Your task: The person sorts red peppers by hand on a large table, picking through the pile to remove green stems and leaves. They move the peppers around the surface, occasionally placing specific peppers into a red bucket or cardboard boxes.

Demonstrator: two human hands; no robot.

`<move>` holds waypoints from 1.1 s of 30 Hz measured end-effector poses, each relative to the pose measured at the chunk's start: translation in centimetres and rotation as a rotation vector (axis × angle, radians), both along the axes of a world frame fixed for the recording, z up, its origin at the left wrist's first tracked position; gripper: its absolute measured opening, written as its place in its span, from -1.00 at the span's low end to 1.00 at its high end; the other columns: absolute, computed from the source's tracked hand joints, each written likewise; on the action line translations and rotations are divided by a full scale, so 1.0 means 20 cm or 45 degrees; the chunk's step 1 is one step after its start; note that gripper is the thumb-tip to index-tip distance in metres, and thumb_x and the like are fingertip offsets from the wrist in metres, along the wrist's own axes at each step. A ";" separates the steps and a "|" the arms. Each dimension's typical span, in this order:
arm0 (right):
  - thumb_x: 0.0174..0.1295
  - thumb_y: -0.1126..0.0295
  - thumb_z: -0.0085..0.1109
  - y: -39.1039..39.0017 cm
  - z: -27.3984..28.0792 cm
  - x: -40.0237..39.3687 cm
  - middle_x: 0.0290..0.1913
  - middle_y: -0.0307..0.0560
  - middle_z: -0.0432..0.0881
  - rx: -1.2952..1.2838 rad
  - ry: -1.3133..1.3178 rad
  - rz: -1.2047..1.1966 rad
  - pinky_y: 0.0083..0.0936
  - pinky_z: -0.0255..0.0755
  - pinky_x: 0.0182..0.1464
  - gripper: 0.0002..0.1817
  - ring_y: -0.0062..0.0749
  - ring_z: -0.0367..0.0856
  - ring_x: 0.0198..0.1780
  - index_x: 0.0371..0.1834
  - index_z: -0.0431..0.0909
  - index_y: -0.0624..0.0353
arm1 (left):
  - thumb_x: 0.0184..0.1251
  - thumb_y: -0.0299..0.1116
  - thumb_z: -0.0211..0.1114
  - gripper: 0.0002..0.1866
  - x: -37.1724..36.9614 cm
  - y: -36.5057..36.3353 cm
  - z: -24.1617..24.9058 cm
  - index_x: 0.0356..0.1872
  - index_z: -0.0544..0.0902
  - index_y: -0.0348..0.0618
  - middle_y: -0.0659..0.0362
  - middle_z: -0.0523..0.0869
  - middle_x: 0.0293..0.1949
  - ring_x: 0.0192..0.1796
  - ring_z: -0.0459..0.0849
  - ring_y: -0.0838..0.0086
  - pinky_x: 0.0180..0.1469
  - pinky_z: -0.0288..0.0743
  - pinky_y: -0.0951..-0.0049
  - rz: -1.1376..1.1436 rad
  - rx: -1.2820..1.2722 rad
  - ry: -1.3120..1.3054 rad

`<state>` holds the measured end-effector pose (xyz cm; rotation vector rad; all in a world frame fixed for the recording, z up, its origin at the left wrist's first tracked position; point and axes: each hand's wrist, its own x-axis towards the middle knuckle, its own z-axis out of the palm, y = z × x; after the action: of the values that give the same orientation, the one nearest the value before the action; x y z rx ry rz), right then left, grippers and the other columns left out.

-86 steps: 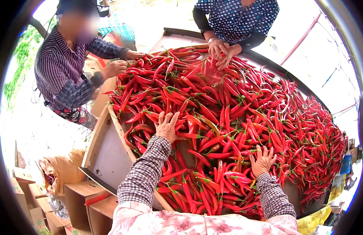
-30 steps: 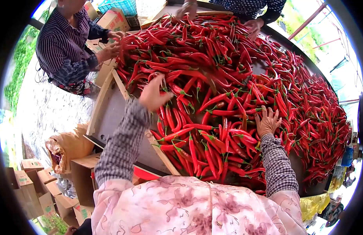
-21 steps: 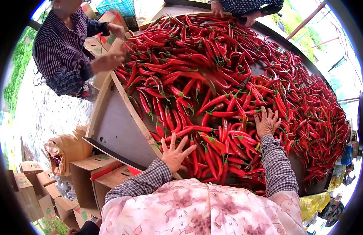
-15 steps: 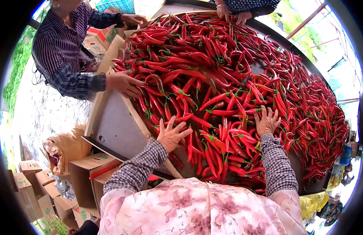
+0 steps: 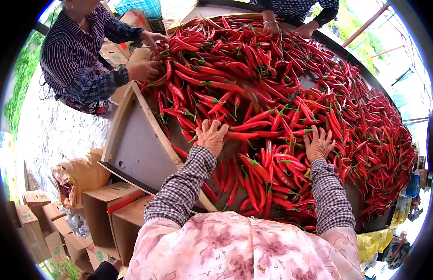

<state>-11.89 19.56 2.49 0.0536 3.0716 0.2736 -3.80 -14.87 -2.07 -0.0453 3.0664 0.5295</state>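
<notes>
A broad heap of long red chili peppers point(image 5: 254, 116) with green stems covers a large dark table point(image 5: 230, 147). My left hand point(image 5: 211, 137) lies palm down at the near left part of the heap, its fingertips bent over the peppers, slightly apart and gripping none that I can see. Farther right, my right hand point(image 5: 319, 145) rests on the peppers with its fingers spread. Both forearms wear checked sleeves. What lies under my palms is hidden.
A co-worker in a striped shirt point(image 5: 69, 51) handles peppers at the left end. Another person's hands point(image 5: 306, 30) touch the far edge. A wooden rail point(image 5: 158, 126) borders the table's left side. Cardboard boxes point(image 5: 102, 210) and a brown sack point(image 5: 81, 177) stand at lower left.
My left hand has moved forward and a little right over the peppers, baring some table beside it. My right hand stays put. The left co-worker's hands have come together farther back with peppers.
</notes>
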 end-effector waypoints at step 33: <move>0.16 0.07 0.17 0.15 0.04 0.23 0.19 -0.24 0.35 -0.370 -0.078 0.087 0.10 -0.17 0.28 -0.58 -0.25 0.16 0.29 0.07 0.40 -0.11 | 0.09 -0.41 0.37 -0.72 0.28 0.59 0.05 -0.15 0.63 -0.22 0.16 0.65 -0.37 -0.28 0.62 0.34 -0.24 0.48 0.35 -0.426 1.121 0.011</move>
<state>-7.26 22.52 3.36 -0.0716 3.0196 -0.1669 1.86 -3.08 -1.15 0.4675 2.4728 1.7345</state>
